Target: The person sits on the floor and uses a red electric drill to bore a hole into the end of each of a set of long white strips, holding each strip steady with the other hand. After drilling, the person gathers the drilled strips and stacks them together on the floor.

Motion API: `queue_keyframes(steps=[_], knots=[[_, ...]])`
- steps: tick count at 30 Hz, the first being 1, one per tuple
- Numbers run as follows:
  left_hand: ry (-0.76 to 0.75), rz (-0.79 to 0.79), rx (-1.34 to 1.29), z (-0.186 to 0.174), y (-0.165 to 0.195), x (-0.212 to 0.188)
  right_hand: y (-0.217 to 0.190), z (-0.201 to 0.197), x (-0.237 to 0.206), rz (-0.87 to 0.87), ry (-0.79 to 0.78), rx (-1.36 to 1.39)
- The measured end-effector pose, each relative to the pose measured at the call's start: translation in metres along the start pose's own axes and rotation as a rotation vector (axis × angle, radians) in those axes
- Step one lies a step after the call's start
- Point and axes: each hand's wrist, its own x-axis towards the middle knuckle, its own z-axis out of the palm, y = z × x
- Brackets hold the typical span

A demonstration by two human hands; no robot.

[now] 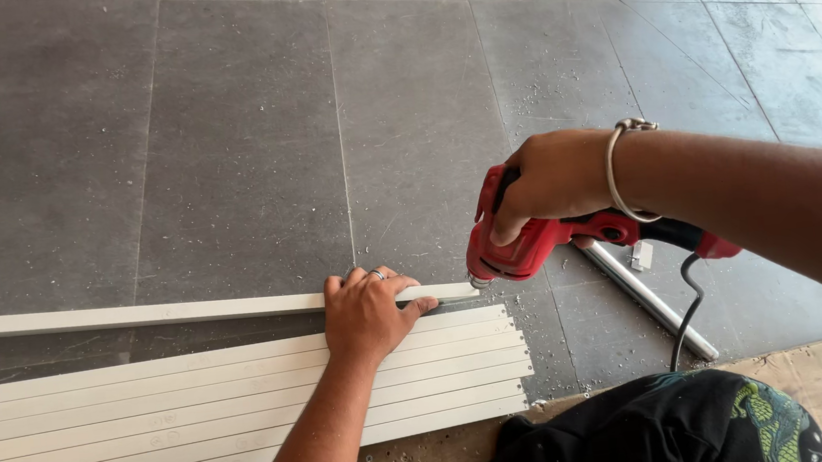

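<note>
Hands on drill (533, 244) (right (552, 179)) and strip (188, 311) (left (369, 313)).

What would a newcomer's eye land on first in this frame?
The red power drill at centre right, gripped by the right hand with its tip at the end of a single white strip. The left hand presses that strip flat on the grey tiled floor. Just below lies a row of matching white strips side by side, and a metal tube rests under the drill's cord.
</note>
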Motion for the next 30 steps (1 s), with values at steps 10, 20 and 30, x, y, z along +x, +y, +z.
queue_keyframes(steps=[10, 20, 30], knots=[[-0.021, 0.045, -0.070, 0.010, -0.007, 0.004, 0.058, 0.041, -0.011, -0.181, 0.007, -0.292], [-0.026, 0.050, -0.158, 0.021, -0.007, 0.008, 0.083, 0.049, 0.004, -0.069, -0.065, -0.403], [-0.023, 0.077, -0.176, 0.023, -0.006, 0.006, 0.077, 0.046, 0.010, 0.015, -0.130, -0.485]])
